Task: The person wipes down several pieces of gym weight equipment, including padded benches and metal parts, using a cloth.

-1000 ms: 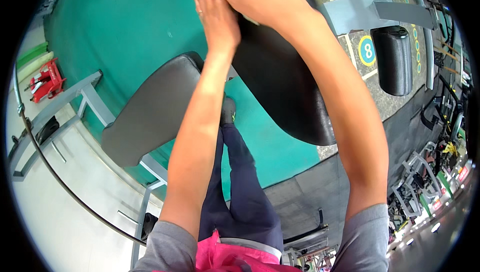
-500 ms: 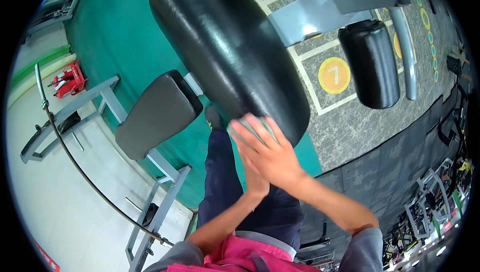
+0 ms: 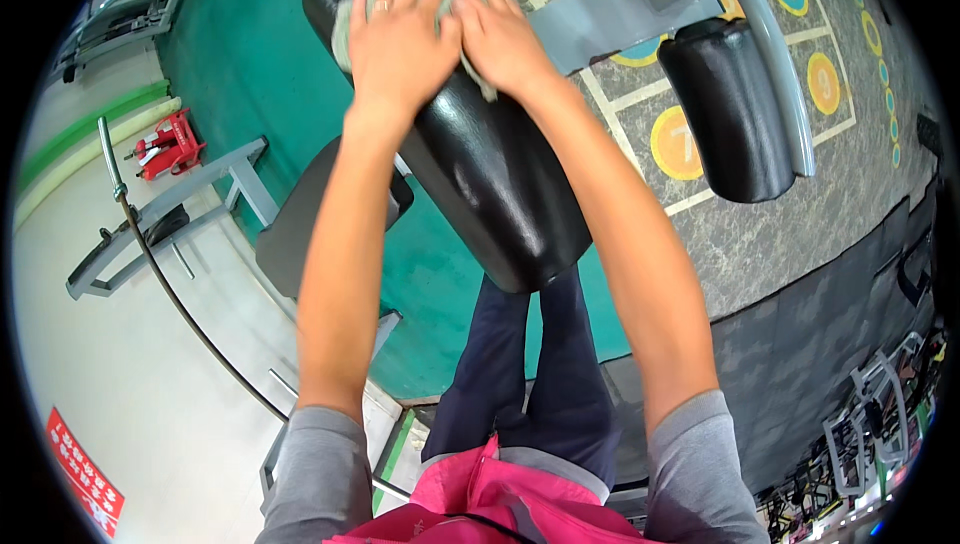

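Note:
A long black padded bench cushion with a shiny cover slants from the upper left toward my legs. Over its far end lies a crumpled grey-green cloth. My left hand presses flat on the cloth with its fingers spread. Close beside it, my right hand rests on the cloth's right part, fingers stretched out. The thumb sides of both hands nearly meet. Much of the cloth is hidden under the palms, and a loose corner hangs out below the right hand.
A smaller grey-black seat pad is left of the cushion, partly behind my left forearm. Right of it are a grey metal frame and a black roller pad. At left stand a bar on a rack and red equipment.
Both hands have moved with the cloth from the cushion's near end to its far end. They were stacked one over the other; now they lie side by side, arms stretched.

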A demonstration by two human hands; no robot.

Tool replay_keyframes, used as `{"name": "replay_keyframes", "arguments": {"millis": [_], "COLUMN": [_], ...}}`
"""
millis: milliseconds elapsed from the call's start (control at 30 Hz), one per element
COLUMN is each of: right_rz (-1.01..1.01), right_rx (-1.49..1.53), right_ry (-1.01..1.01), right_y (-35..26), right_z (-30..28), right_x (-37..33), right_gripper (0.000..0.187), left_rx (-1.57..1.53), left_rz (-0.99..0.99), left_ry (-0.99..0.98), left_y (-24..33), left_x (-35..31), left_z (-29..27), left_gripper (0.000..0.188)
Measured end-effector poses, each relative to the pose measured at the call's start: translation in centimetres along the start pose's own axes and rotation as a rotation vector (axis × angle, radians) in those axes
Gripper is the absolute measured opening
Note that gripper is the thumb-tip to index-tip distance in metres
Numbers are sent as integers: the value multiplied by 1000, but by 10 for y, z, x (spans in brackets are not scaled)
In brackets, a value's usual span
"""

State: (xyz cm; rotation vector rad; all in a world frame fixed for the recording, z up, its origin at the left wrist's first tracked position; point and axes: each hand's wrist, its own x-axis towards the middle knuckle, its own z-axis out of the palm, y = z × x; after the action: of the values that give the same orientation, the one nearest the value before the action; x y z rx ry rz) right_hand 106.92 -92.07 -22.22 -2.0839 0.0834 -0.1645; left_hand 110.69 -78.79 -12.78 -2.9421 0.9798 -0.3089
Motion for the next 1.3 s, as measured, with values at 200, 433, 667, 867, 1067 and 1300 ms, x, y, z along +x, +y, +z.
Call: {"name": "replay_keyframes", "arguments": {"millis": [200, 433, 667, 867, 1067, 1300], "right_rz": [87, 156, 427, 342, 212, -53], "right_rx": [-48, -207, -212, -239, -231, -332], "right_ry": [52, -121, -204, -150, -219, -527], "right_y": [-18, -44, -110, -98, -86, -61], "right_z": [-26, -214, -380, -528, -637, -654], "right_x": [-87, -311, -406, -353, -227, -51], "right_gripper": [44, 31, 28, 29, 31, 34], "left_rx": [16, -991, -1157, -1061, -1040, -1023], "left_rz": [34, -80, 128, 122, -84, -313], "left_ry": [-125, -392, -737, -696, -589, -484], "left_y": [61, 232, 344, 436, 469, 433], "left_x": [-57, -176, -170, -51, 68, 173], "left_z": [-12, -114, -210, -273, -325, -289], "left_gripper": [42, 51, 47, 46, 48, 48]}}
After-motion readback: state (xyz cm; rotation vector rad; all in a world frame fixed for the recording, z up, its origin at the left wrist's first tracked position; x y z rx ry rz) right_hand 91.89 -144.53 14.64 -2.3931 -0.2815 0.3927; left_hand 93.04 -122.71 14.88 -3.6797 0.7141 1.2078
